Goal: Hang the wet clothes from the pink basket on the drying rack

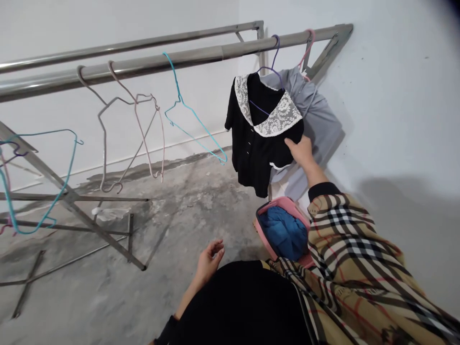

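Note:
A black short-sleeved blouse [247, 153] with a white lace collar hangs on a purple hanger [276, 57] from the metal rail. My right hand [301, 149] grips it near the sleeve, thumb in front and the other fingers hidden behind the cloth. Just behind it a grey garment [325, 117] hangs from a pink hanger [312, 40], partly covered by the blouse. Low in front of my body, my left hand [211, 259] is held with loosely curled fingers, thumb apart, nothing in it.
A pink basket [264, 232] holding blue cloth [285, 232] stands on the floor below the blouse. Bare hangers, one of them bright blue [196, 127], hang along the drying rack rail [151, 66]. The rack's crossed legs [108, 235] spread over the floor at left; a wall rises on the right.

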